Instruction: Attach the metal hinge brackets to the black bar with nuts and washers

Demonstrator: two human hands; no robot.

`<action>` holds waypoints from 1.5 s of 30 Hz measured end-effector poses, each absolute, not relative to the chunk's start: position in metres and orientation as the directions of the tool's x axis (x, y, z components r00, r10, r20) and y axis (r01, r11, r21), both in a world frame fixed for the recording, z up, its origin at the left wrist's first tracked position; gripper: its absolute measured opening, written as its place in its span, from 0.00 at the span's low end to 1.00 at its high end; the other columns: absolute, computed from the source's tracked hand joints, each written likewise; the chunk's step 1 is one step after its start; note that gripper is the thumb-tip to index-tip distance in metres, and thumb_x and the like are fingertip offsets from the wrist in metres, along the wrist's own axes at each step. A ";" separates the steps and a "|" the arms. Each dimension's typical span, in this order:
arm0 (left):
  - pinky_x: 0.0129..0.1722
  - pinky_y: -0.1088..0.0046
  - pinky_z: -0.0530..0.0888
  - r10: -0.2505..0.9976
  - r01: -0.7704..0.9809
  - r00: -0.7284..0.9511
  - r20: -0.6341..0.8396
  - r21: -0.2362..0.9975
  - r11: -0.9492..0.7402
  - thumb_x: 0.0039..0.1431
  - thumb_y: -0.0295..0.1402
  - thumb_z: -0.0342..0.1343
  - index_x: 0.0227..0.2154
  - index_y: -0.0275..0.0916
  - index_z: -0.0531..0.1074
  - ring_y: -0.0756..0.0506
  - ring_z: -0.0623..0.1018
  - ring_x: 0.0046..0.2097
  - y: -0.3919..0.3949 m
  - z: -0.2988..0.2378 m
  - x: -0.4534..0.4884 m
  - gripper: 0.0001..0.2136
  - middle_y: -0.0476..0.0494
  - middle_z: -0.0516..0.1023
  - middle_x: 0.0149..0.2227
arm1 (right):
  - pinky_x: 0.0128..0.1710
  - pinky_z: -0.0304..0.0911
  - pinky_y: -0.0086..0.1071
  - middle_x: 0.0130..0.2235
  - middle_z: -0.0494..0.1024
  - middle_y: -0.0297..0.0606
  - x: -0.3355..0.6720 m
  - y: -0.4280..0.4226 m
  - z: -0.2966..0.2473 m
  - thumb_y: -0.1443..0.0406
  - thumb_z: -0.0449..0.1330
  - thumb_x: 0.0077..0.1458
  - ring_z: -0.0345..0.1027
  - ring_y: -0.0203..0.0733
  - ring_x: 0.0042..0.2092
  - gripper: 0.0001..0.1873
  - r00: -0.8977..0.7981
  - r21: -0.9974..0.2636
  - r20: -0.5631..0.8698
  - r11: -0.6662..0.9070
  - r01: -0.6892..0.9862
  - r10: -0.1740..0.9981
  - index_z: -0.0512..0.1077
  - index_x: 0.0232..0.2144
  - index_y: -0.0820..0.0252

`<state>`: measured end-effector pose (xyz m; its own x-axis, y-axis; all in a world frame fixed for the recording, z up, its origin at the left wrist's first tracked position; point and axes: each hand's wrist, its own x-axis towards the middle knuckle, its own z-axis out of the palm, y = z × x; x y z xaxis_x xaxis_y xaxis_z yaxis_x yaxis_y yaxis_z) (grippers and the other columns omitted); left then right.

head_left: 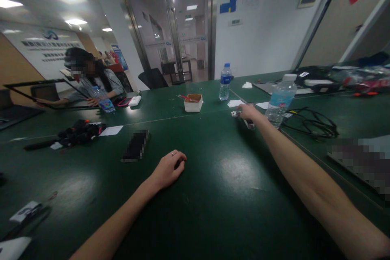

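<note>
My left hand rests on the dark green table, fingers curled loosely under, a ring on one finger, nothing visible in it. My right arm stretches far forward; my right hand is closed over a small white and dark object lying on the table, beside a slim tool-like piece. What exactly it grips is too small to name. A plastic water bottle stands just right of that hand.
A small white box and a second bottle stand further back. Black cables lie at the right. A dark flat object lies left of centre. A seated person works at the far left.
</note>
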<state>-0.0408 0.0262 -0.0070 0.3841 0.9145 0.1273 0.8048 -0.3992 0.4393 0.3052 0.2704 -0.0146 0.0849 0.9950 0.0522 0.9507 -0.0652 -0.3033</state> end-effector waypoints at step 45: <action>0.35 0.71 0.71 0.913 0.808 0.382 0.142 0.429 -0.404 0.62 0.31 0.47 0.38 0.37 0.70 0.46 0.72 0.36 0.027 -0.008 -0.042 0.08 0.44 0.71 0.37 | 0.56 0.48 0.49 0.60 0.53 0.66 0.302 0.278 -0.048 0.40 0.53 0.49 0.49 0.66 0.60 0.50 0.246 -0.379 0.030 -0.217 0.900 0.969 0.52 0.60 0.76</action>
